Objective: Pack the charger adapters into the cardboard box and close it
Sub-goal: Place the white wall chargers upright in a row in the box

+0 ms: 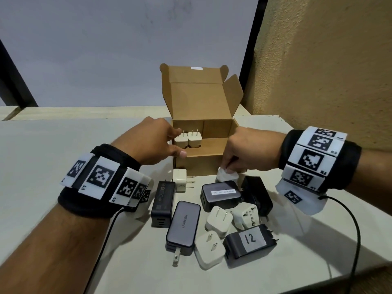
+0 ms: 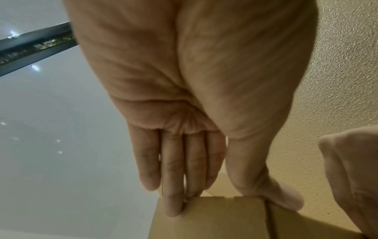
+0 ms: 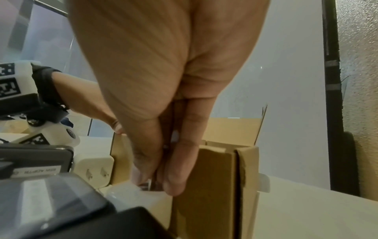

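The cardboard box (image 1: 201, 164) stands open in the middle of the table, lid upright. Two white adapters (image 1: 181, 140) (image 1: 194, 139) sit inside at its left, prongs up. My left hand (image 1: 180, 143) is at the box's front left corner. In the left wrist view its straight fingers (image 2: 174, 194) touch the box (image 2: 214, 216) and the thumb rests on the rim. My right hand (image 1: 230, 167) pinches a small white adapter (image 1: 227, 175) on the table by the box's front right corner. The right wrist view shows the right hand (image 3: 158, 184) on this adapter (image 3: 139, 195) beside the box (image 3: 204, 186).
Several loose adapters lie in front of the box: a grey UGREEN one (image 1: 183, 225), a black one labelled 12 (image 1: 250, 240), a white travel adapter (image 1: 247, 215), a white plug (image 1: 180, 180). A textured wall (image 1: 328, 71) stands at the right. Cables trail from both wrists.
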The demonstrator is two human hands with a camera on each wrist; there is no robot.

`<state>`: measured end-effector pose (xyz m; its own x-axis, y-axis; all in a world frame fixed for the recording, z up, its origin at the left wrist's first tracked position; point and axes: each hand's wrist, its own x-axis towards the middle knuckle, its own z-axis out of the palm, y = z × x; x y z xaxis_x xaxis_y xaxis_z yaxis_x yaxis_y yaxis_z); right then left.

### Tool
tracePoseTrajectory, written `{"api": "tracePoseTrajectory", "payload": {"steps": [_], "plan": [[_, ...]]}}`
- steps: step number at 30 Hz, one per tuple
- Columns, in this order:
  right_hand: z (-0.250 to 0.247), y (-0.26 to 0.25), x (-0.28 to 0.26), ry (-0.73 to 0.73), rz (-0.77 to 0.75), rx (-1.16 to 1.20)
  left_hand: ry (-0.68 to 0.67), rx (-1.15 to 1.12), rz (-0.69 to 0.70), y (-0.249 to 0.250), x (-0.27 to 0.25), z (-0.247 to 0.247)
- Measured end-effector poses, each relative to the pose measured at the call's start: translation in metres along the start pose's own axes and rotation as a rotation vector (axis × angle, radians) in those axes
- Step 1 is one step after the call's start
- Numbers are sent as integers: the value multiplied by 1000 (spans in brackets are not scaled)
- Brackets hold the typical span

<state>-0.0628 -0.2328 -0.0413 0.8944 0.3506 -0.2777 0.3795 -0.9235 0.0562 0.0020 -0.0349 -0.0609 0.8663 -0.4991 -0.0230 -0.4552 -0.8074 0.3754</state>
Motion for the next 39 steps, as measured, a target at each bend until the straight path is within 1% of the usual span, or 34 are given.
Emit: {"api": "tracePoseTrajectory", "payload": {"steps": [10, 15, 17, 19, 21, 23, 28, 30, 34, 36, 39], "plan": [[-24, -10, -9, 143, -5, 34, 0, -12, -7, 4, -4, -2], [-56, -7, -6, 229, 44, 196, -10, 4, -5, 6, -4, -2], [-64, 2, 5, 298, 64, 173, -11, 14, -8, 5, -4, -2], [-65, 12, 19, 327, 101, 110, -11, 11, -11, 4, -4, -1], [-60, 20, 36, 295, 145, -8, -7, 2, -10, 3, -3, -1], [-51, 25, 54, 214, 179, -104, -6, 2, -5, 3, -3, -1], [-33, 25, 85, 31, 162, -169, 1, 4, 2, 2, -2, 1], [-32, 25, 91, -13, 151, -187, 3, 9, 3, 2, -2, 1], [-35, 25, 93, -42, 133, -215, 4, 16, 6, 3, -3, 0], [-37, 27, 93, -28, 142, -207, 4, 26, 2, 4, -3, 0], [-43, 28, 82, 96, 168, -169, 0, 43, -3, 5, -4, 0]]}}
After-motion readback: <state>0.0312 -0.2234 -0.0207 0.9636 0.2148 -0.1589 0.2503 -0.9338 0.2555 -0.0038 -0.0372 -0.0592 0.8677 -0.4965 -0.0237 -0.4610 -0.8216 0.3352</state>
